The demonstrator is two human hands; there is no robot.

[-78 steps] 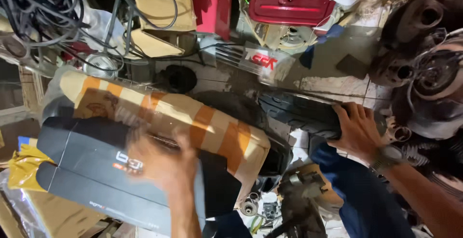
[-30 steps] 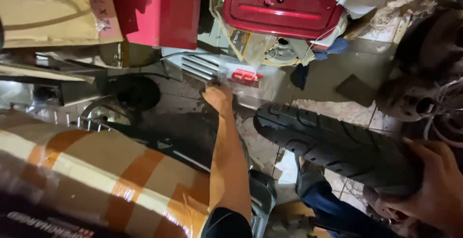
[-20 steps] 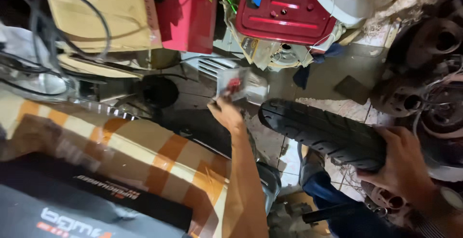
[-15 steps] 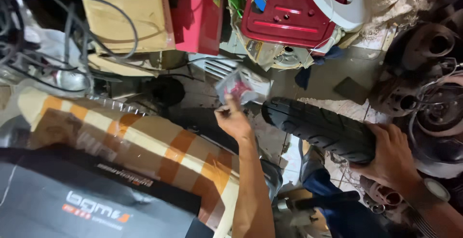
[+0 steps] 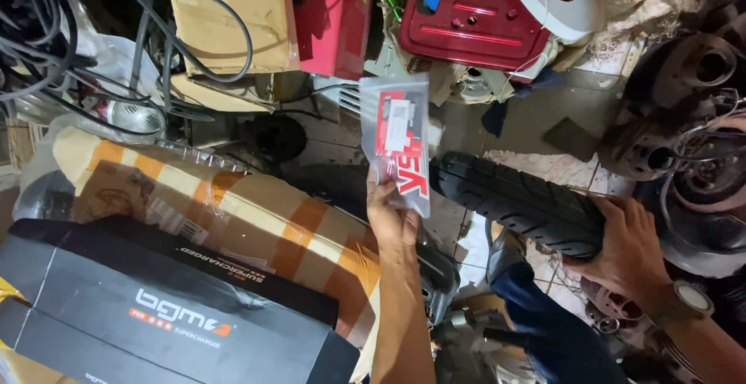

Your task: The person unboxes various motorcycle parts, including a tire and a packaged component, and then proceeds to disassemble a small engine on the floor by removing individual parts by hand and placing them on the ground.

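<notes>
We're looking straight down into a crowded workshop corner. Our left hand is up in the middle of the view, fingers pinched on the lower edge of a clear plastic packet with a red and white card inside; the packet stands upright above the hand, lifted off the floor and in front of the grey tiles. Over on the right, our right hand is wrapped over the end of a black scooter tyre, fingers curled onto the tread, a wristwatch showing just behind it. The tyre lies slanted across the floor, its near end just beside the packet. Below the left forearm sits a parcel wrapped in brown and orange tape, and on top of that, at lower left, a black cardboard box. Up top we see a red metal cover, a tan carton and a tangle of black cables.
</notes>
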